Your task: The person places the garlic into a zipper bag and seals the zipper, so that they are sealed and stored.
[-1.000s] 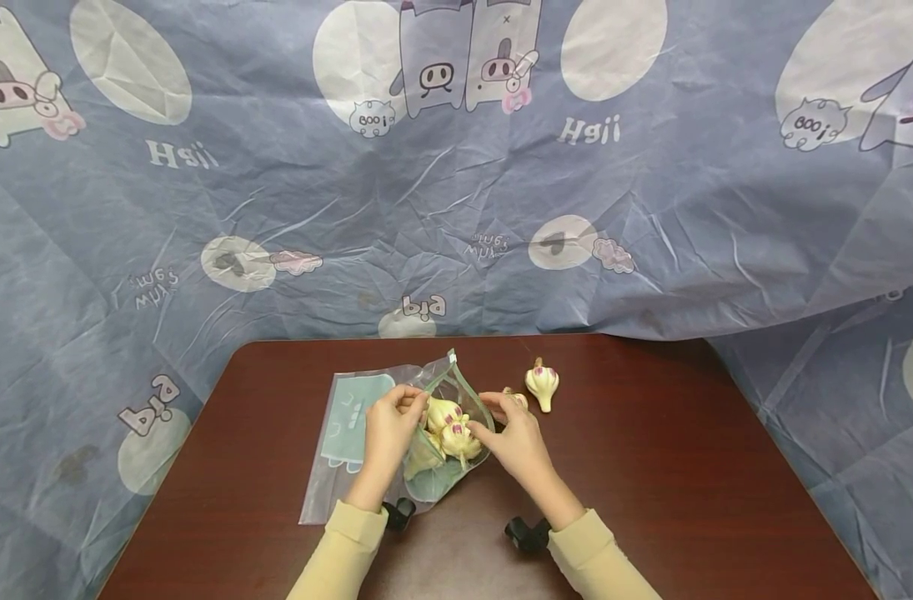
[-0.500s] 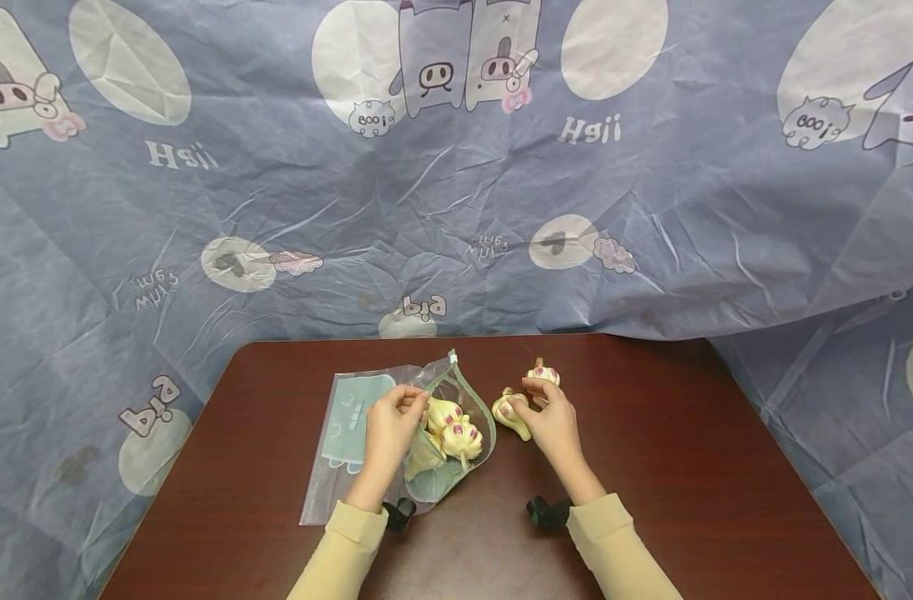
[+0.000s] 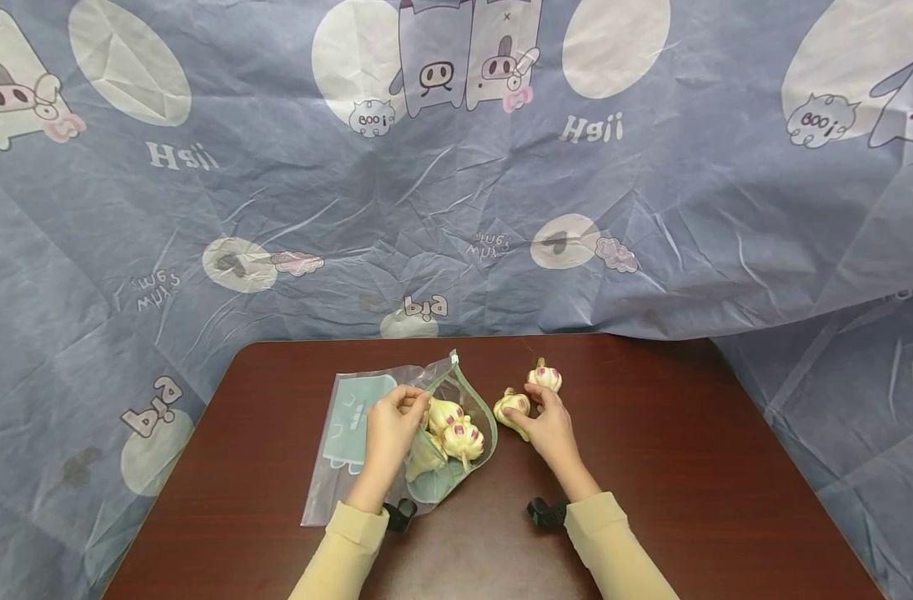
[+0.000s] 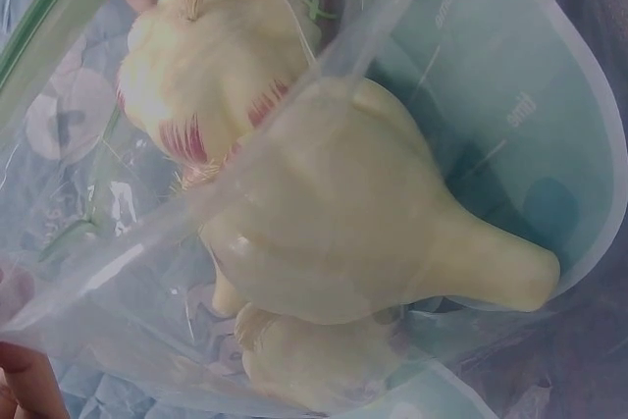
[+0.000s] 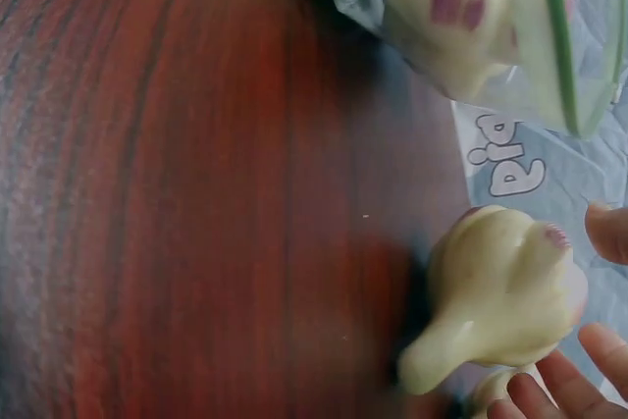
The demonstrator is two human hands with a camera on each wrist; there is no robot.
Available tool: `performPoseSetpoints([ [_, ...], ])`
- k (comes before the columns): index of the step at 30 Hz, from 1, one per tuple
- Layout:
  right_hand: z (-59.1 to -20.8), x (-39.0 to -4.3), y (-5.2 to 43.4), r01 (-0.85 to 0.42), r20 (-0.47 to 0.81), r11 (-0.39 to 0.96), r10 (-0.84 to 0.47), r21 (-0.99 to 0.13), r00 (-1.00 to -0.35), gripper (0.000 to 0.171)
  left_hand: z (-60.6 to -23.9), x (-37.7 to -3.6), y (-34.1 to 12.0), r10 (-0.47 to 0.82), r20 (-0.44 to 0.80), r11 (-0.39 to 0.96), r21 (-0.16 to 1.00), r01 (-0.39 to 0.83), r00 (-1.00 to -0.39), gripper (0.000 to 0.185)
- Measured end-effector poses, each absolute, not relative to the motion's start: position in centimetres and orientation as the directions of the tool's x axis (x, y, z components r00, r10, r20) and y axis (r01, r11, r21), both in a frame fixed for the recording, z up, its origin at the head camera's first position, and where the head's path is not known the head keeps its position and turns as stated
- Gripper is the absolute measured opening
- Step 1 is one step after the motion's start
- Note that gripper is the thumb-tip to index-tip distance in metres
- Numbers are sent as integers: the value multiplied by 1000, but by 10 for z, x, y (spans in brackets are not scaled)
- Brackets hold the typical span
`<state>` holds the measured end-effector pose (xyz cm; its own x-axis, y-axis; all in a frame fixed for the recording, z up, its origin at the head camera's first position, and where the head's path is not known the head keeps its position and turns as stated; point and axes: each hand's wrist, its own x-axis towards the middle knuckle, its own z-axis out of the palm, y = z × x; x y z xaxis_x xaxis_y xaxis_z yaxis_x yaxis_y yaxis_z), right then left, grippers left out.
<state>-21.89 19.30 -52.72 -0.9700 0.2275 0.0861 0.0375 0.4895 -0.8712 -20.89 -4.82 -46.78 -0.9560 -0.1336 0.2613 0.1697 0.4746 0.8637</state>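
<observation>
My left hand [image 3: 392, 425] pinches the rim of a clear zip bag [image 3: 490, 408] with a green seal, and its mouth gapes toward the right. Several garlic bulbs [image 3: 464, 440] lie inside, pale with purple marks; the left wrist view shows a long-stemmed garlic bulb [image 4: 334, 203] through the plastic. Right of the bag, my right hand [image 3: 552, 429] is spread around a loose garlic bulb [image 5: 500, 287]. Its fingers [image 5: 564, 380] are right at the bulb's side, while the thumb [image 5: 610, 233] stands apart from it. Another loose garlic bulb [image 3: 546, 378] lies just behind that hand.
A flat teal print with white marks [image 3: 343, 425] shows on the bag's left part. Everything rests on a dark red-brown table [image 3: 689, 467]. A blue patterned cloth [image 3: 456, 192] hangs behind the table's back edge.
My right hand has let go of the bag's right rim and moved right to the nearer loose garlic bulb, its thumb and fingers now around it. The left hand has stayed on the bag.
</observation>
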Motion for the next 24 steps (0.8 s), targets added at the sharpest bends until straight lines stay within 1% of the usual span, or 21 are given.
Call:
performPoseSetpoints([
  [13, -545, -225, 187, 83, 25, 562, 182, -823, -983, 78, -467, -208, -48, -126, 234, 471, 869, 150, -964, 14],
  [24, -549, -227, 183, 72, 51, 599, 186, -797, -981, 77, -467, -208, -47, -120, 219, 457, 878, 142, -968, 14],
])
